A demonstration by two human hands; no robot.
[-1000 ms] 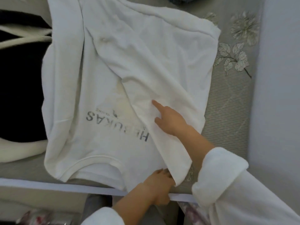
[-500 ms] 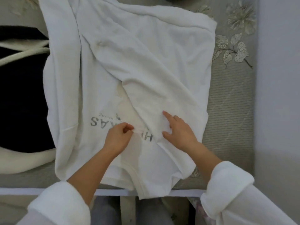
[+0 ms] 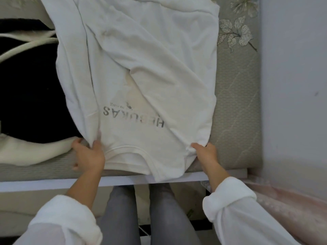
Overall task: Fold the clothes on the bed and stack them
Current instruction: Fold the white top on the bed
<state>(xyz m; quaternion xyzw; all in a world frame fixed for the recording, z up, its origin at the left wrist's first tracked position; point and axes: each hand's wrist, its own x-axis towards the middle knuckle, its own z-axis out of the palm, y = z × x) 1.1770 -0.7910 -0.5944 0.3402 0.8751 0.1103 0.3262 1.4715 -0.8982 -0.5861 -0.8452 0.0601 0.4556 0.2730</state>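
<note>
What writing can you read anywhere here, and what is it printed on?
"HEBUKAS": grey capitals on the white shirt, upside down from this view.
A smaller grey line above it, beside a tiny logo: too small and blurred to read.
No other text shows.

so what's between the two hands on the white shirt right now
In the head view, the white shirt's ribbed neckline lies between the left hand and right hand, below the upside-down grey lettering.

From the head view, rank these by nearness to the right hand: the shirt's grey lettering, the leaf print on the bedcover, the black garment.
From the right hand:
1. Grey lettering, up and left on the white shirt.
2. Leaf print, far corner of the bedcover.
3. Black garment, far left, past the shirt.
</note>
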